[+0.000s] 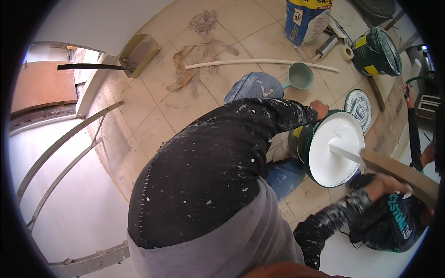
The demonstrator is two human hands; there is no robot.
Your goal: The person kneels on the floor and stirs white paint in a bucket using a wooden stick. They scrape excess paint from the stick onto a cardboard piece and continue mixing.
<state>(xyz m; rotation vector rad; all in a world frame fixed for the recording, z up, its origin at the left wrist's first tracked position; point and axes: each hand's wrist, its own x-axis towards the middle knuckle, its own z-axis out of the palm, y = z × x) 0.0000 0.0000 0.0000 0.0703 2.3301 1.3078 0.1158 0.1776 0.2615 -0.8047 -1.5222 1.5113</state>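
My left hand (319, 109), at the end of a paint-spotted black sleeve, is closed on the far rim of a dark green bucket (301, 147). The bucket is tilted toward me and full of smooth white paint-like paste (331, 160). A long wooden stick (403, 173) has its white-coated end in the paste. My right hand (385, 185), slightly blurred, grips the stick along its lower edge; some fingers are hidden. Next to the bucket a round lid (358, 110) smeared with white lies on the floor. A pale green dipper (300, 76) rests beyond my left hand.
A second green bucket (376, 52), a blue-and-yellow sack (307, 21), a caulking gun (327, 46) and a tape roll (346, 52) stand farther off. A thin white pipe (259, 61) crosses the tiles. A black bag (389, 224) lies near my right arm. Another person's arm (414, 132) shows at right.
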